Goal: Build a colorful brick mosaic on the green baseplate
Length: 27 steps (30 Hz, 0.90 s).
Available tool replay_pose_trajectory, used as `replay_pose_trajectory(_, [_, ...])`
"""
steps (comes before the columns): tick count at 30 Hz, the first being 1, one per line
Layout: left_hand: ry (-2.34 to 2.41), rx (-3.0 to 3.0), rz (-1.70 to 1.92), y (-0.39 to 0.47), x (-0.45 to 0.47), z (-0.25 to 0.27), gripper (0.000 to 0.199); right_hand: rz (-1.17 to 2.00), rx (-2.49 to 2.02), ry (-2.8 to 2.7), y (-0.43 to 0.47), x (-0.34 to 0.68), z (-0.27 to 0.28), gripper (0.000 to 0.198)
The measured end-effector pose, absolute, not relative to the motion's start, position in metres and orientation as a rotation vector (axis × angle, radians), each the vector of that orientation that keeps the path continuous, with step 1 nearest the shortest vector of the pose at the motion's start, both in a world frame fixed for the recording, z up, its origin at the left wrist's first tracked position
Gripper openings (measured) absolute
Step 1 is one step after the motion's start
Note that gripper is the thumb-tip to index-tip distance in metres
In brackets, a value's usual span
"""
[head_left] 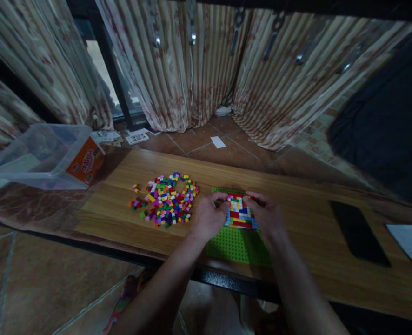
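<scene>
A multicoloured block of building bricks point(240, 211) rests on the upper part of a green studded baseplate point(239, 244). My left hand point(209, 215) is at the block's left side, thumb and fingers bent against its edge. On the opposite side my right hand point(268, 215) has its thumb and forefinger closed at the upper right edge. Both hands appear to grip the block between them; whether a small loose brick is under the fingertips cannot be made out. The baseplate's near part shows bare studs.
Left of the baseplate, a pile of loose bricks point(167, 200) lies on the wooden board point(122, 223). A clear plastic bin point(38, 172) with an orange label stands at far left. To the right lie a dark flat panel point(359, 232) and white paper point(410, 244). Tools point(239, 28) hang overhead.
</scene>
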<state>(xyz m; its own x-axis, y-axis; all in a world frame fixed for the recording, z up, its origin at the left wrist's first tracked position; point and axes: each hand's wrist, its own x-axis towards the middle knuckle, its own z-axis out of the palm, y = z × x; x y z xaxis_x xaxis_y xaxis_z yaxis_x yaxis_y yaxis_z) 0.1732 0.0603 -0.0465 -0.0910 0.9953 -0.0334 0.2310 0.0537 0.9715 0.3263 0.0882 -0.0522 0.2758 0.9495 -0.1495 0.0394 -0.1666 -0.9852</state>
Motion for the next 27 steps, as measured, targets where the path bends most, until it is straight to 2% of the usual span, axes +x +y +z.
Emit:
replay_pose_trajectory(6, [1.518, 1.355, 1.169, 0.066, 0.167, -0.045, 0.024, 1.129, -1.368, -0.849, 0.084, 0.330, -0.046, 0.031])
replay_pose_trajectory(12, [1.611, 1.363, 1.208, 0.073, 0.137, -0.033, 0.024, 1.032, -1.323, -0.750, 0.084, 0.334, -0.038, 0.021])
replay_pose_trajectory(19, [2.101, 1.621, 0.853, 0.069, 0.080, -0.027, 0.028, 1.021, -1.314, -0.798, 0.078, 0.327, -0.030, 0.019])
replay_pose_trajectory(27, [2.123, 1.963, 0.559, 0.066, 0.097, -0.030, 0.024, 1.018, -1.361, -0.824, 0.075, 0.330, -0.025, 0.017])
